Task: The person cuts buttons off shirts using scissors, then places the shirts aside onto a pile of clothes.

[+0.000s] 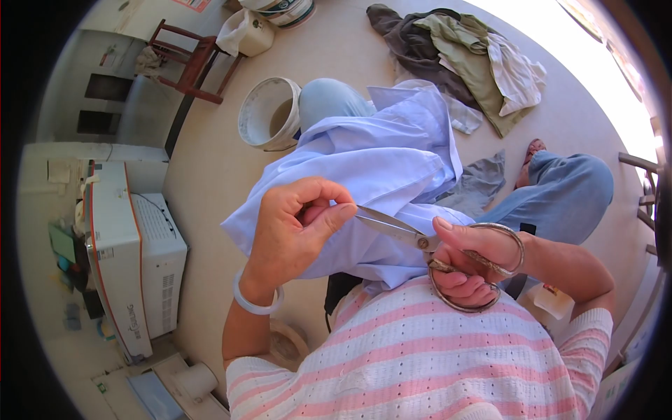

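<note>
My right hand [470,264] grips a pair of scissors [423,242], its fingers and thumb through the large metal loops. The blades look closed or nearly so and point to the left. At their tip, the thumb and forefinger of my left hand [297,220] are pinched together. Whether they hold the blade tip or something thin is too small to make out. A light blue cloth garment [371,150] lies spread over my lap, beneath the scissors and both hands. A pale bangle [257,297] circles my left wrist.
A white bucket [269,115] stands on the floor beyond my left knee. Heaped clothes [469,59] lie ahead, with a grey cloth [483,183] between my legs. To the left are a white machine [136,259] and a wooden chair [192,63].
</note>
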A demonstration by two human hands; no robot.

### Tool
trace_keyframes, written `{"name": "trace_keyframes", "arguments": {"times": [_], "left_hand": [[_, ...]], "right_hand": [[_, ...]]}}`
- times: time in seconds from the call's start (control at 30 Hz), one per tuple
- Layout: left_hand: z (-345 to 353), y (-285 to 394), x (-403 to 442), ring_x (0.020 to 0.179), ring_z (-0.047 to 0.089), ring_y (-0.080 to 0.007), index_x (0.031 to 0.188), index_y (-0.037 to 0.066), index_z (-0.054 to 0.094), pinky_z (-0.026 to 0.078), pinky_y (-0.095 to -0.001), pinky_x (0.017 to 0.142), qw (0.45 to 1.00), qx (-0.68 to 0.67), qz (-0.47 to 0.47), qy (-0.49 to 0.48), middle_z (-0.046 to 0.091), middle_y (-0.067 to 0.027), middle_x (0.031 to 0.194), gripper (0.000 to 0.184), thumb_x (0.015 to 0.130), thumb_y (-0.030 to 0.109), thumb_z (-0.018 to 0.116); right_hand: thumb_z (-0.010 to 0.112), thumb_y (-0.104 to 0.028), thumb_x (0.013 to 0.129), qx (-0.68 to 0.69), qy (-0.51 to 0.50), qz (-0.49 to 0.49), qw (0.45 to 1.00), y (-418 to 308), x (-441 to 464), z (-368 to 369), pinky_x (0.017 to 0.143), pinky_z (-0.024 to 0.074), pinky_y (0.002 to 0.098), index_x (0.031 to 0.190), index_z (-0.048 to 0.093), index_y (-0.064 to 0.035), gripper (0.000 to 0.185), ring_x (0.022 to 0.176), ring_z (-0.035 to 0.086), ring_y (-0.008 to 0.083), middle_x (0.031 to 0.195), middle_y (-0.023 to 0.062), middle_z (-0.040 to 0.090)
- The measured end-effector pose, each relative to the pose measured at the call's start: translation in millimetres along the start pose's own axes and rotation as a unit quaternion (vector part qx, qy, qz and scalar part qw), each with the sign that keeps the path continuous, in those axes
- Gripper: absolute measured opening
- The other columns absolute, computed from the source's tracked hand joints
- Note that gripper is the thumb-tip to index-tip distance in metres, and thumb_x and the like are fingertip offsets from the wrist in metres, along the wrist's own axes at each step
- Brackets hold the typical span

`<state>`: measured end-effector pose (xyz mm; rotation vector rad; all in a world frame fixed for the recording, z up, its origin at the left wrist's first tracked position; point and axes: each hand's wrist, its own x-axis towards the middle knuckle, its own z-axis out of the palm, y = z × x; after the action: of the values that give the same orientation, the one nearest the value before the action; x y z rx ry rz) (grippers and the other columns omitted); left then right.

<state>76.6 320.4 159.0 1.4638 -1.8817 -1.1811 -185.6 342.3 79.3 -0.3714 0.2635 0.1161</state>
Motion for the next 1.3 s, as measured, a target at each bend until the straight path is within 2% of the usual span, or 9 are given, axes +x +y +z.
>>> {"name": "trace_keyframes", "arguments": {"times": [0.07, 0.3, 0.83, 1.0, 1.07, 1.1, 1.17, 1.27, 1.3], "left_hand": [[1, -3, -1, 0.055, 0.029, -0.0017, 0.081, 0.001, 0.066, 0.023, -0.0197, 0.050, 0.999, -0.034, -0.022, 0.035, 0.040, 0.0088, 0.060, 0.008, 0.082, 0.005, 0.073], [-2, -1, 0, 0.054, 0.029, -0.0012, 0.081, 0.001, 0.066, 0.023, -0.0195, 0.050, 1.000, -0.019, -0.017, 0.015, 0.042, 0.0086, 0.060, 0.008, 0.081, 0.004, 0.073], [-2, 5, -4, 0.053, 0.031, -0.0054, 0.078, 0.001, 0.065, 0.024, -0.0226, 0.050, 0.998, 0.045, 0.048, 0.012, 0.043, 0.0030, 0.062, 0.011, 0.077, 0.004, 0.076], [-5, 6, -9, 0.054, 0.031, -0.0049, 0.078, 0.001, 0.064, 0.023, -0.0216, 0.050, 0.997, 0.049, 0.058, -0.005, 0.043, 0.0040, 0.063, 0.012, 0.078, 0.005, 0.076], [-8, 4, -9, 0.056, 0.030, -0.0034, 0.080, 0.001, 0.063, 0.022, -0.0196, 0.050, 0.999, -0.022, 0.018, 0.021, 0.042, 0.0064, 0.064, 0.012, 0.081, 0.007, 0.074], [-10, 4, -6, 0.056, 0.030, -0.0034, 0.080, 0.001, 0.063, 0.022, -0.0196, 0.050, 0.999, -0.022, 0.022, 0.015, 0.042, 0.0064, 0.064, 0.012, 0.081, 0.007, 0.074], [-18, 3, 1, 0.057, 0.029, -0.0020, 0.083, 0.002, 0.063, 0.022, -0.0180, 0.051, 0.994, 0.020, 0.022, 0.107, 0.041, 0.0082, 0.065, 0.011, 0.085, 0.009, 0.072], [-42, -6, 32, 0.056, 0.028, -0.0020, 0.080, 0.003, 0.059, 0.022, -0.0186, 0.050, 0.955, 0.148, 0.088, 0.243, 0.038, 0.0085, 0.063, 0.015, 0.088, 0.012, 0.068], [-57, -5, 45, 0.056, 0.028, -0.0023, 0.079, 0.003, 0.058, 0.022, -0.0192, 0.050, 0.929, 0.209, 0.098, 0.290, 0.037, 0.0081, 0.062, 0.017, 0.089, 0.013, 0.067]], "right_hand": [[0.022, -0.080, 0.086, 0.004, 0.005, 0.006, 1.000, 1, -1, 0, 0.035, 0.0300, 0.0277, 0.061, 0.037, -0.0101, 0.076, 0.041, 0.036, 0.0122, 0.051, 0.0014, 0.035], [0.023, -0.082, 0.084, 0.002, -0.006, 0.009, 1.000, 0, -1, 1, 0.037, 0.0304, 0.0281, 0.062, 0.037, -0.0101, 0.077, 0.042, 0.036, 0.0124, 0.052, 0.0010, 0.034], [0.024, -0.088, 0.079, 0.031, 0.024, -0.003, 0.999, -6, 19, 16, 0.034, 0.0240, 0.0263, 0.056, 0.033, -0.0128, 0.079, 0.038, 0.032, 0.0100, 0.047, -0.0013, 0.031], [0.024, -0.087, 0.079, 0.042, 0.028, -0.024, 0.998, -2, 18, 14, 0.032, 0.0226, 0.0246, 0.056, 0.031, -0.0129, 0.078, 0.037, 0.031, 0.0087, 0.047, -0.0023, 0.030], [0.025, -0.086, 0.081, 0.041, 0.037, -0.031, 0.998, 0, 14, 16, 0.031, 0.0227, 0.0244, 0.056, 0.031, -0.0129, 0.077, 0.037, 0.031, 0.0086, 0.047, -0.0025, 0.030], [0.026, -0.084, 0.082, -0.013, 0.061, -0.083, 0.995, 0, 10, 20, 0.031, 0.0234, 0.0248, 0.056, 0.031, -0.0127, 0.076, 0.037, 0.031, 0.0088, 0.047, -0.0025, 0.030], [0.028, -0.082, 0.084, -0.068, 0.089, -0.135, 0.984, -1, 3, 19, 0.031, 0.0241, 0.0252, 0.056, 0.031, -0.0126, 0.074, 0.036, 0.032, 0.0091, 0.048, -0.0025, 0.030], [0.034, -0.072, 0.090, 0.002, 0.157, -0.271, 0.950, -3, -14, 1, 0.032, 0.0255, 0.0260, 0.058, 0.032, -0.0124, 0.068, 0.037, 0.032, 0.0096, 0.048, -0.0018, 0.030], [0.034, -0.072, 0.090, 0.000, 0.159, -0.273, 0.949, -5, -22, -8, 0.032, 0.0255, 0.0260, 0.058, 0.032, -0.0124, 0.068, 0.037, 0.032, 0.0096, 0.048, -0.0018, 0.030]]}}
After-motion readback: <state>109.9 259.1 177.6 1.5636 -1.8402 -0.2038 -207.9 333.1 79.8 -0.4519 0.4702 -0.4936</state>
